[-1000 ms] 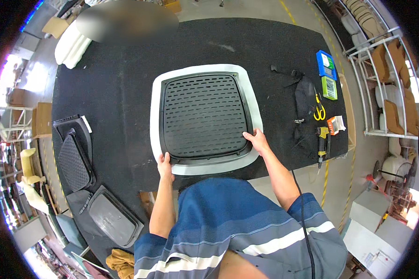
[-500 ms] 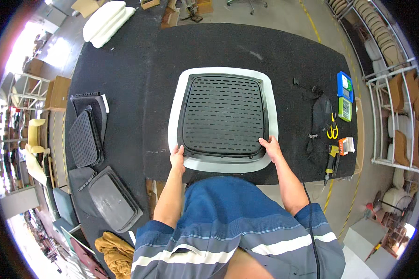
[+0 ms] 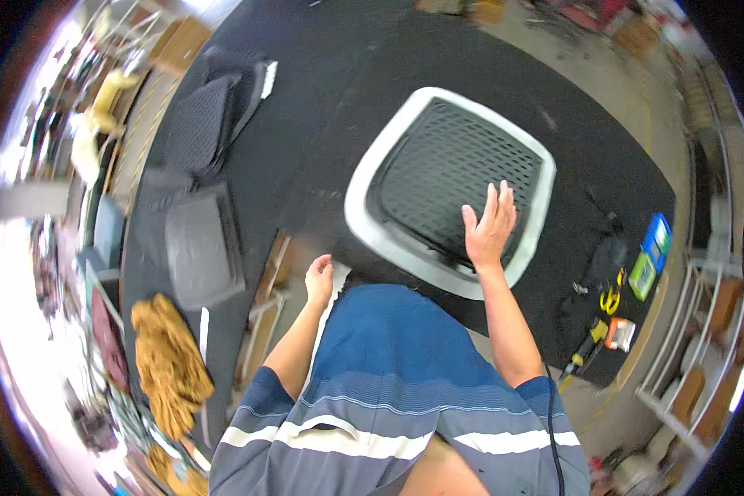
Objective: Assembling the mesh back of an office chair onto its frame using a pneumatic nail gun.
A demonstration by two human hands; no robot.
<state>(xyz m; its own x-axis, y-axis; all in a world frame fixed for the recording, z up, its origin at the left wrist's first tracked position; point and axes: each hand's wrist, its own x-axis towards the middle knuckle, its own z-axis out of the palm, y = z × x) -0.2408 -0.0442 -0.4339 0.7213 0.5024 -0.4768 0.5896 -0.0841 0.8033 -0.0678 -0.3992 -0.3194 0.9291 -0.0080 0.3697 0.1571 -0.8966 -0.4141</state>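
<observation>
A black slotted panel [image 3: 438,174] lies on a rounded, pale grey-white backing piece [image 3: 364,178] that shows as a border around it. My right hand [image 3: 491,227] is open over the panel's near right part, fingers stretched and thumb apart. My left hand [image 3: 319,283] is off the panel, near the table's front edge, with its fingers loosely bent and nothing seen in them. Close beside it a narrow white strip [image 3: 332,296] runs down along my clothing. Whether the left hand touches that strip, I cannot tell.
Dark mesh panels [image 3: 200,124] and a stack of smooth dark grey panels [image 3: 198,244] lie at the left. Brown cloth [image 3: 169,364] is bunched nearer me. Yellow-handled scissors [image 3: 611,293], a yellow-black tool [image 3: 589,343] and blue and green boxes [image 3: 649,256] sit at the right.
My left hand has let go of the backing's near left corner. My right hand has gone from the near right edge onto the panel. The view has turned, and the panel appears rotated and farther right.
</observation>
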